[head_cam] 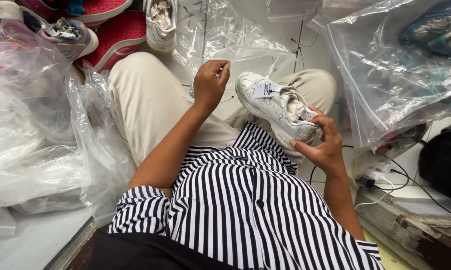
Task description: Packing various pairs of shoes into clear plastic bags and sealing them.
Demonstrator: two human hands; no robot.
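Far left, crumpled clear plastic bags [25, 125] pile up, with pink-soled shoes [110, 35] beyond them at the far edge. Centre, the left hand [209, 82] is raised with fingers pinched together on the edge of a clear plastic bag [235, 45]. Just right, the white sneaker [280, 107], paper-stuffed and tagged, rests over the knee, with the right hand [321, 142] wrapped around its heel. Far right, a bagged dark blue shoe [430, 30] sits.
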